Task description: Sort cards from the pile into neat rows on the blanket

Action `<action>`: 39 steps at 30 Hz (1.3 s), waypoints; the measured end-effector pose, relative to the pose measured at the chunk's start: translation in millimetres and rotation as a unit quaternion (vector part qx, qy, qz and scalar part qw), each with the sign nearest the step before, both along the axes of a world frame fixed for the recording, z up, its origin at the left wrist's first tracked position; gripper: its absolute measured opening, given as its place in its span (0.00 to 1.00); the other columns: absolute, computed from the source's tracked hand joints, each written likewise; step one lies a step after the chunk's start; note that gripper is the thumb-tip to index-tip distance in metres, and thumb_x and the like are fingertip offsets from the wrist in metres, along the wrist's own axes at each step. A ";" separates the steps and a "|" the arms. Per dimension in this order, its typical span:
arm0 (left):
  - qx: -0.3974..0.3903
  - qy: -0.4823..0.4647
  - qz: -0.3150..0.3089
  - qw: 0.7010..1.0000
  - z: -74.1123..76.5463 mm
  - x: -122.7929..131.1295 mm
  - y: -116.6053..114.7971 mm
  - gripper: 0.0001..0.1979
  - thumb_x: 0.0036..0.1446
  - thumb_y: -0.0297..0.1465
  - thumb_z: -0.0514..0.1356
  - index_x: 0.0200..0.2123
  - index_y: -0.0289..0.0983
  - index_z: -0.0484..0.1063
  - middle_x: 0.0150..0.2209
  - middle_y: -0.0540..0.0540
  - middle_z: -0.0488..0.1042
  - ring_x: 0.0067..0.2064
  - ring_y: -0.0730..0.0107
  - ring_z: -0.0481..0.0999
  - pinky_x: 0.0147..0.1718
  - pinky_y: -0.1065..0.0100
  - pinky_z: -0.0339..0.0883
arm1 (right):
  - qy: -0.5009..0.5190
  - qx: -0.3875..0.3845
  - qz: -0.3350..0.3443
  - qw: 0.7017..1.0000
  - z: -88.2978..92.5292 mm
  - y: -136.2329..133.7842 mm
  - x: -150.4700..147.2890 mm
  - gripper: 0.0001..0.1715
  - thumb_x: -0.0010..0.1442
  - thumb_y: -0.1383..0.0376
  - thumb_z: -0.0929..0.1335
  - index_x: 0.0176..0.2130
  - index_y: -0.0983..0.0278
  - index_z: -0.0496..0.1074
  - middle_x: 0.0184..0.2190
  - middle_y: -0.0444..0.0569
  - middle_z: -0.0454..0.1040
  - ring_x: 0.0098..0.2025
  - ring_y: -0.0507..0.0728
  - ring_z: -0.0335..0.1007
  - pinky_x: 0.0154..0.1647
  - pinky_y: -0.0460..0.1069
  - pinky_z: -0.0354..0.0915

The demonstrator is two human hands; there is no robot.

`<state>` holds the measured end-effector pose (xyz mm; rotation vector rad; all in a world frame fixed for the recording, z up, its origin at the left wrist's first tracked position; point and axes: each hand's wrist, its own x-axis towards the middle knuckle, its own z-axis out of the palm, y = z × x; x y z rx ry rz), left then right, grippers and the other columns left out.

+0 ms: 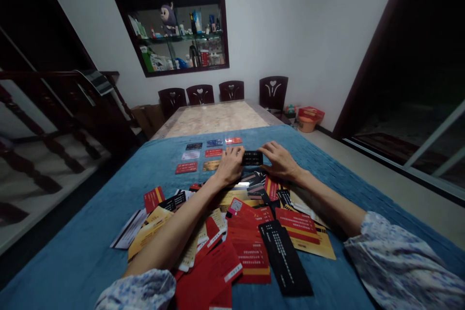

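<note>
A black card (252, 158) with pale print is between my hands, at the right end of small rows of cards. My left hand (231, 164) has its fingers bent around the card's left edge. At the opposite edge, the curled fingers of my right hand (281, 161) grip the same card. Left of my left hand lie a gold card (211, 165), a red card (186, 167) and a white card (191, 155). Below my wrists spreads an overlapping pile of red cards (250, 247), gold cards and a long black card (285, 256).
A blue cloth (90, 232) covers the near part of the table, and the bare marbled top (218, 116) shows beyond it. Several dark chairs (273, 92) stand at the far end. A wooden railing (39, 77) runs along the left, with a sliding door (428, 155) on the right.
</note>
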<state>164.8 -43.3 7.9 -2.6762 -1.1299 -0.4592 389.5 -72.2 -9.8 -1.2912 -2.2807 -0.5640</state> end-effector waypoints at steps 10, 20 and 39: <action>0.002 0.055 0.002 0.998 8.8 -22.3 -0.3 0.22 0.58 0.27 0.57 0.56 0.34 0.64 0.57 0.34 0.68 0.58 0.49 0.63 0.53 0.53 0.59 | -0.022 -0.040 0.040 0.998 10.2 10.0 -16.6 0.24 0.55 0.63 0.71 0.51 0.66 0.71 0.45 0.58 0.70 0.45 0.63 0.61 0.42 0.55 0.62; -0.031 0.070 0.029 0.997 16.1 -55.6 9.3 0.26 0.53 0.25 0.60 0.57 0.34 0.64 0.56 0.35 0.68 0.58 0.49 0.63 0.53 0.53 0.60 | -0.046 -0.081 0.073 0.993 20.1 35.5 -50.6 0.26 0.55 0.59 0.71 0.51 0.67 0.71 0.45 0.58 0.70 0.45 0.63 0.61 0.43 0.55 0.62; -0.039 0.102 0.130 0.985 29.0 -122.3 61.2 0.24 0.53 0.24 0.59 0.55 0.37 0.66 0.56 0.36 0.68 0.58 0.48 0.63 0.52 0.50 0.61 | -0.102 -0.131 0.054 0.985 41.4 102.6 -137.2 0.23 0.58 0.56 0.72 0.49 0.66 0.73 0.46 0.58 0.70 0.48 0.63 0.62 0.41 0.53 0.62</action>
